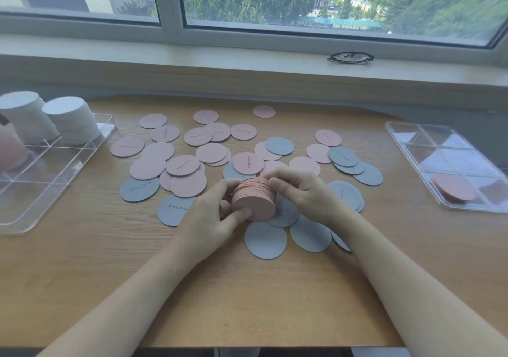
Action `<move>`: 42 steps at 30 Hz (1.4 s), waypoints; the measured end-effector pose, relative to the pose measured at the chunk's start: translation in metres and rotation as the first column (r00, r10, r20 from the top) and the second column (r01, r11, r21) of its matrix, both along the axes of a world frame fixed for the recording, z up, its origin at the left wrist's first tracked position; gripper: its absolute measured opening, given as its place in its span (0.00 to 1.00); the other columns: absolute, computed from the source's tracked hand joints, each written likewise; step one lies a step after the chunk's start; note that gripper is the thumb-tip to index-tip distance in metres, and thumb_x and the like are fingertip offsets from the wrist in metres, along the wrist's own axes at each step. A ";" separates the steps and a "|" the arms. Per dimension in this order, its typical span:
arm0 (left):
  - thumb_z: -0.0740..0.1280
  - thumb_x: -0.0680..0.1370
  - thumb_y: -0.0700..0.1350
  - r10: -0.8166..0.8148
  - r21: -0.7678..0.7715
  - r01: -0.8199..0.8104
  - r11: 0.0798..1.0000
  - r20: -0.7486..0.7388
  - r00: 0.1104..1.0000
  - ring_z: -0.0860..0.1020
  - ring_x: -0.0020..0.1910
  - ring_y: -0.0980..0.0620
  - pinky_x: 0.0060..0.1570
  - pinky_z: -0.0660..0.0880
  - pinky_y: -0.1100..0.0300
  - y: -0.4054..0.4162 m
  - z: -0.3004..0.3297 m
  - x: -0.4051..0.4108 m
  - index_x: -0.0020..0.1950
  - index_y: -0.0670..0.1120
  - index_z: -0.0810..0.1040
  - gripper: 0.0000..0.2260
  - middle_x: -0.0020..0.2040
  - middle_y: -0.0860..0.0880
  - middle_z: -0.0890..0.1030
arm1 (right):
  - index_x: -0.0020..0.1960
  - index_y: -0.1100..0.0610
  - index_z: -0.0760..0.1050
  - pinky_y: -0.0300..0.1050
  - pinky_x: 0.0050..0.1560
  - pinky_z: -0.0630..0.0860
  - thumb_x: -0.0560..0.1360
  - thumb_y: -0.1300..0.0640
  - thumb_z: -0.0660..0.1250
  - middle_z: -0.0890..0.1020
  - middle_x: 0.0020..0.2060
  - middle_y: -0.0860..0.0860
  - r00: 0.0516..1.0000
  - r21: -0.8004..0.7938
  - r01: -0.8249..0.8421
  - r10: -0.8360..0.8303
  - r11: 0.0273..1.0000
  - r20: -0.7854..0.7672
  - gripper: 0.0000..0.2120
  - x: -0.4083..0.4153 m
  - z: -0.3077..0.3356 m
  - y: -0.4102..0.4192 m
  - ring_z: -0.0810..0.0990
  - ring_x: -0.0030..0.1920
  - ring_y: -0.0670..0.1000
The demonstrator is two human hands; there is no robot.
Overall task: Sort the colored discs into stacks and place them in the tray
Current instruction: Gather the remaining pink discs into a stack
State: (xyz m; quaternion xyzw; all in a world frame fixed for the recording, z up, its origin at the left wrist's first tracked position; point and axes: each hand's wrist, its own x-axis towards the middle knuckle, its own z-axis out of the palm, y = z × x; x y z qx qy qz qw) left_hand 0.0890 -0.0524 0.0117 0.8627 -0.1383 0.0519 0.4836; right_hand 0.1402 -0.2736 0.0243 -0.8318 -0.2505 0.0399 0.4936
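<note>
A stack of pink discs [253, 198] is clamped between the left hand [217, 210] and the right hand [301, 191], lifted on edge just above the wooden desk [82, 260]. Loose pink and grey discs [265, 239] are scattered beneath and beyond it. A clear tray [52, 169] on the left is loaded with two white stacks [68, 118]; another clear tray [450, 167] on the right is seen holding pink discs. If the squeeze is eased, the tilted stack could likely be fanned out and spilled back among the unsorted discs.
</note>
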 end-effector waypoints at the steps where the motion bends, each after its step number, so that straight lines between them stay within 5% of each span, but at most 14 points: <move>1: 0.74 0.75 0.44 -0.002 -0.013 0.002 1.000 -0.008 1.000 0.76 0.33 0.57 0.38 0.70 0.71 0.000 0.000 0.000 0.63 0.54 0.74 0.19 0.43 0.59 0.80 | 0.57 0.56 0.81 0.42 0.58 0.73 0.81 0.57 0.62 0.84 0.51 0.49 0.999 -0.002 0.030 -0.030 1.000 0.029 0.10 0.002 0.000 -0.003 0.80 0.56 0.48; 3: 0.74 0.75 0.44 -0.008 -0.020 0.008 1.000 -0.008 1.000 0.76 0.33 0.58 0.38 0.70 0.72 -0.001 0.001 -0.001 0.61 0.55 0.73 0.18 0.44 0.59 0.79 | 0.57 0.55 0.81 0.44 0.57 0.72 0.80 0.54 0.64 0.82 0.51 0.47 0.959 -0.097 0.225 -0.203 0.969 0.200 0.10 0.013 -0.004 -0.015 0.79 0.55 0.47; 6: 0.74 0.75 0.45 -0.008 -0.012 0.007 1.000 -0.006 1.000 0.76 0.34 0.58 0.39 0.70 0.72 -0.001 0.002 -0.002 0.60 0.57 0.72 0.18 0.44 0.56 0.79 | 0.65 0.54 0.76 0.54 0.64 0.68 0.77 0.46 0.64 0.77 0.62 0.52 0.862 -0.377 0.487 -0.365 0.788 0.351 0.20 0.030 -0.010 -0.035 0.73 0.64 0.55; 10: 0.74 0.75 0.45 -0.010 -0.011 0.009 1.000 -0.015 1.000 0.77 0.35 0.58 0.39 0.70 0.72 -0.001 0.003 -0.002 0.60 0.57 0.72 0.18 0.45 0.55 0.80 | 0.72 0.51 0.69 0.53 0.67 0.63 0.78 0.42 0.64 0.72 0.69 0.51 0.887 -0.606 0.461 -0.338 0.648 0.315 0.25 0.037 -0.017 -0.044 0.68 0.69 0.55; 16: 0.74 0.75 0.46 -0.005 0.002 0.005 1.000 -0.014 1.000 0.77 0.34 0.58 0.40 0.71 0.71 0.001 0.001 -0.001 0.62 0.56 0.72 0.18 0.46 0.55 0.80 | 0.65 0.50 0.75 0.51 0.65 0.64 0.77 0.42 0.65 0.77 0.64 0.51 0.845 -0.618 0.531 -0.313 0.579 0.433 0.19 0.035 -0.011 -0.042 0.72 0.66 0.54; 22: 0.74 0.75 0.47 -0.001 0.006 0.001 1.000 -0.018 1.000 0.77 0.35 0.58 0.39 0.70 0.71 0.001 0.000 0.000 0.63 0.55 0.72 0.19 0.45 0.55 0.79 | 0.55 0.52 0.78 0.52 0.57 0.72 0.74 0.48 0.70 0.80 0.47 0.47 0.795 -0.305 0.588 -0.464 0.749 0.392 0.12 0.031 -0.014 -0.037 0.76 0.54 0.52; 30: 0.74 0.75 0.47 0.007 0.017 -0.007 1.000 -0.012 1.000 0.76 0.35 0.58 0.39 0.70 0.72 0.001 -0.001 0.001 0.64 0.53 0.73 0.19 0.46 0.55 0.79 | 0.61 0.52 0.78 0.50 0.57 0.71 0.72 0.45 0.74 0.77 0.53 0.49 0.902 -0.371 0.404 -0.296 0.837 0.315 0.20 0.033 -0.018 -0.025 0.73 0.56 0.52; 34: 0.74 0.75 0.47 0.007 0.020 -0.007 1.000 -0.008 1.000 0.76 0.36 0.58 0.40 0.70 0.71 0.001 0.000 0.000 0.64 0.53 0.73 0.19 0.47 0.55 0.79 | 0.65 0.48 0.77 0.43 0.57 0.63 0.76 0.47 0.71 0.77 0.60 0.49 0.918 -0.454 0.362 -0.227 0.814 0.324 0.19 0.036 -0.020 -0.025 0.70 0.62 0.53; 39: 0.74 0.75 0.46 0.005 0.001 -0.005 1.000 -0.021 1.000 0.76 0.34 0.58 0.39 0.70 0.71 0.000 0.000 0.000 0.63 0.53 0.73 0.18 0.42 0.56 0.78 | 0.66 0.54 0.76 0.47 0.64 0.65 0.76 0.50 0.71 0.76 0.61 0.52 0.885 -0.490 0.446 -0.289 0.749 0.364 0.20 0.040 -0.016 -0.037 0.70 0.65 0.55; 42: 0.74 0.75 0.46 0.008 -0.002 -0.008 1.000 -0.023 1.000 0.76 0.34 0.58 0.38 0.70 0.72 0.000 0.000 0.000 0.62 0.53 0.73 0.18 0.41 0.56 0.79 | 0.62 0.54 0.78 0.49 0.59 0.72 0.76 0.49 0.69 0.78 0.55 0.50 0.881 -0.520 0.462 -0.303 0.719 0.363 0.16 0.038 -0.014 -0.040 0.75 0.59 0.53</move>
